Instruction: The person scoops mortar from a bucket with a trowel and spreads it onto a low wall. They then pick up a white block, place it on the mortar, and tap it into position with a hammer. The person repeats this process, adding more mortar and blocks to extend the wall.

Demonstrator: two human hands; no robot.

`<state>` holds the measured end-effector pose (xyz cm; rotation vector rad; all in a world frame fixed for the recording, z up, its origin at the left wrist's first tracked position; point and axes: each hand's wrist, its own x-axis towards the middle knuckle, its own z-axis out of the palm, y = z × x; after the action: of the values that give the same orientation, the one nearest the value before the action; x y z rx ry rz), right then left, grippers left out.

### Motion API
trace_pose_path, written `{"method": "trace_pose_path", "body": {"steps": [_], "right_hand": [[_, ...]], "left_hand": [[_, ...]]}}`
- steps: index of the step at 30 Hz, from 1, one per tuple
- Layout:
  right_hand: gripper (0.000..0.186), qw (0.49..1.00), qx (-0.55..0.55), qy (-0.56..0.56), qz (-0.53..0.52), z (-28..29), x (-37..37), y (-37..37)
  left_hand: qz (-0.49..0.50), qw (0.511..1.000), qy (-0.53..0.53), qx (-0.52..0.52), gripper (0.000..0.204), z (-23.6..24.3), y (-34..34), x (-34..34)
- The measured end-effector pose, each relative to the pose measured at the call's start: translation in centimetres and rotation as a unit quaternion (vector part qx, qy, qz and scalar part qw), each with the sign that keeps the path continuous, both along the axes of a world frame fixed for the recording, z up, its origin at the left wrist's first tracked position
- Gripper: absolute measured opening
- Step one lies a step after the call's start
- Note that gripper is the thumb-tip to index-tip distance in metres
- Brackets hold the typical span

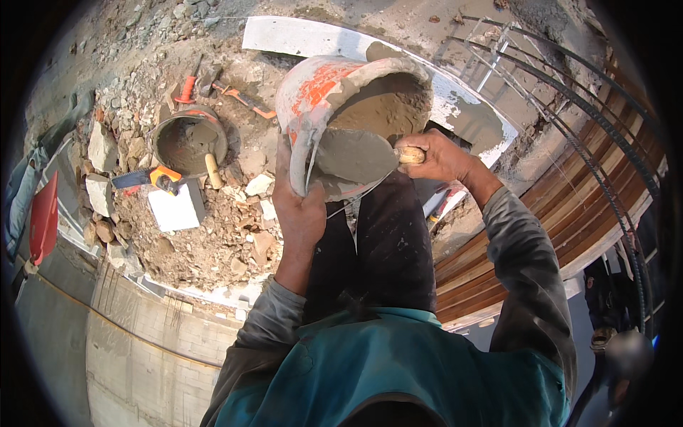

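A mortar-caked orange bucket is tilted in front of my legs, its mouth turned toward me, with wet grey-brown mortar inside. My left hand is closed on the bucket's near left side, by its grey-smeared rim and wire handle. In my right hand, fingers wrap round the wooden handle of a trowel. The trowel's broad blade lies across the bucket's mouth, coated with mortar. Whether the blade touches the mortar below cannot be told.
A smaller bucket with mortar stands left on rubble. Around it lie an orange-handled hammer, a chisel and a handsaw by a white block. Beyond my bucket runs a mortar-smeared white slab. Rebar and wooden planks flank my right.
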<state>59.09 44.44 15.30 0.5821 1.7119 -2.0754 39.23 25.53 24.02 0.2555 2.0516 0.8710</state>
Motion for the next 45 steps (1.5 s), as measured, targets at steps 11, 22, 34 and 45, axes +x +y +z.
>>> {"method": "trace_pose_path", "body": {"steps": [11, 22, 34, 45], "right_hand": [[0.036, 0.916, 0.344, -0.208, 0.012, 8.9, 12.8, 17.4], [0.012, 0.732, 0.622, -0.038, 0.274, -8.5, 12.6, 17.9], [0.018, 0.736, 0.498, -0.272, 0.368, -12.6, 7.8, 17.2], [0.021, 0.781, 0.47, -0.17, 0.375, -10.1, -3.4, 17.0]], "left_hand": [[0.258, 0.966, -0.036, -0.007, 0.034, -2.1, -4.9, -0.7], [0.263, 0.959, 0.036, -0.099, 0.037, -4.2, -10.0, -2.0], [0.351, 0.934, 0.006, -0.068, 0.031, -5.0, -10.2, -1.3], [0.35, 0.935, -0.037, -0.028, 0.038, -5.3, -9.9, -1.3]]}}
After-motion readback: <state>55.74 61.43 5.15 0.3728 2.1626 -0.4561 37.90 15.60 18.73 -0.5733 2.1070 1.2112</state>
